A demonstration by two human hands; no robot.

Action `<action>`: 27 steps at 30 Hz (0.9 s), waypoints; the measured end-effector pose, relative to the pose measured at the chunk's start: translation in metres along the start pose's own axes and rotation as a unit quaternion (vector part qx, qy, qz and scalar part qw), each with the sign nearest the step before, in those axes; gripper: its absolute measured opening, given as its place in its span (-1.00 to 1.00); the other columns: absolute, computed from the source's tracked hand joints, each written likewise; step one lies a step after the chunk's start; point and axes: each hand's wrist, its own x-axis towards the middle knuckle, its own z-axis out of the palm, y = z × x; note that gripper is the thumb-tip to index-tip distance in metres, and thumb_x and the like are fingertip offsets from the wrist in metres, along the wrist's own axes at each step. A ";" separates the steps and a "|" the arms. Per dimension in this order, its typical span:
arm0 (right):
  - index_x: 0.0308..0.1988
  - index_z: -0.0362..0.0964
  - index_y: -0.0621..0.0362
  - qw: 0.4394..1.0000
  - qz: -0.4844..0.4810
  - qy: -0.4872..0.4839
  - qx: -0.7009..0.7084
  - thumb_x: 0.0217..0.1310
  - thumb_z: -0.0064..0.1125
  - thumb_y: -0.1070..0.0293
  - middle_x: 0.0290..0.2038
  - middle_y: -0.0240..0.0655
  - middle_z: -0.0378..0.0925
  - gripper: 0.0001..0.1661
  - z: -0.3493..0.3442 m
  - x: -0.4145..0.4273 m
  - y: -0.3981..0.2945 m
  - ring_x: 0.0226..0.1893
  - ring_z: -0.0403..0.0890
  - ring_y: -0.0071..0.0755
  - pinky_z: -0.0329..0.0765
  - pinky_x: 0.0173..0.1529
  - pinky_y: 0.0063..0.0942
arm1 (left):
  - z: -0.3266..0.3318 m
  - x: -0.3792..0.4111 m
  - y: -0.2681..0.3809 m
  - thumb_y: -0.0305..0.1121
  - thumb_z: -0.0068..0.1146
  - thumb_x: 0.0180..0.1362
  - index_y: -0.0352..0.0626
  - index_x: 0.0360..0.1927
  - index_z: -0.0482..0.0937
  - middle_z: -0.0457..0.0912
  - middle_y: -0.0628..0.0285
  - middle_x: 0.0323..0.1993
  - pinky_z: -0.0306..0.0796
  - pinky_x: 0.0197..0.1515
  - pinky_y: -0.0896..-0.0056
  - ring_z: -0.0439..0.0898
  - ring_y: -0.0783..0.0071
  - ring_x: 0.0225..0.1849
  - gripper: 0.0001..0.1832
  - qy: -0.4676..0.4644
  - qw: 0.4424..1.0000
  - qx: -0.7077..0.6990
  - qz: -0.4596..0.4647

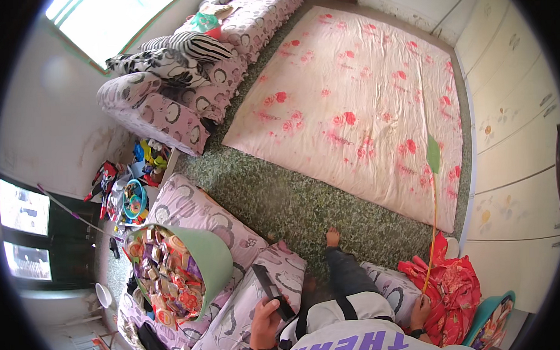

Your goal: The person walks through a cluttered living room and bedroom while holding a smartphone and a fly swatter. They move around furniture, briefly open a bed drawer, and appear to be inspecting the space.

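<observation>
My left hand (266, 319) grips a slim black object (270, 286), possibly a phone or other handheld device, near the bottom middle of the view. In my right hand (420, 311) is the thin yellow-orange handle (433, 241) of what looks like a fly swatter. Its flat green head (433, 155) appears over the right side of a pink-and-red floral sheet (324, 118) spread flat. Close by my right hand lies a crumpled red floral cloth (450, 284). Left of my left hand, a pale green tub (213, 256) full of wrapped packets tips open on the patterned sofa (240, 287).
Another covered sofa (176, 118) with striped cushions (194, 46) runs along the window wall. Toys (135, 198) are piled beyond the near sofa. Cream cabinets (496, 135) line the right side. A teal tub (488, 311) stands at lower right, and speckled floor (280, 193) shows between.
</observation>
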 end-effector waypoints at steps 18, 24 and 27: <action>-0.11 0.43 0.09 0.988 0.150 0.013 0.021 0.09 0.15 0.25 -0.64 -0.06 0.45 -0.67 -0.005 -0.020 -0.044 -0.60 0.53 0.03 0.41 -0.53 -0.16 | 0.142 0.164 0.007 -0.09 0.21 0.00 -0.31 0.10 0.32 0.54 0.05 -0.16 0.48 -0.09 0.03 0.56 0.19 -0.14 -0.33 -0.202 0.945 0.196 -0.168; -0.09 0.43 0.04 0.986 0.164 0.018 0.007 0.12 0.13 0.19 -0.63 -0.04 0.46 -0.66 0.000 -0.025 -0.045 -0.57 0.55 0.06 0.45 -0.51 -0.14 | 0.189 0.165 0.013 -0.08 0.26 -0.04 -0.34 0.08 0.34 0.55 0.06 -0.15 0.51 -0.10 0.16 0.57 0.25 -0.14 -0.30 -0.228 0.928 0.234 -0.179; -0.09 0.44 0.02 0.987 0.157 0.039 -0.002 0.13 0.12 0.18 -0.63 -0.04 0.47 -0.66 0.003 -0.025 -0.048 -0.57 0.55 0.06 0.45 -0.50 -0.14 | 0.195 0.177 0.024 -0.06 0.24 0.00 -0.35 0.15 0.27 0.53 0.00 -0.12 0.49 -0.07 -0.02 0.55 0.16 -0.11 -0.26 -0.265 0.916 0.222 -0.203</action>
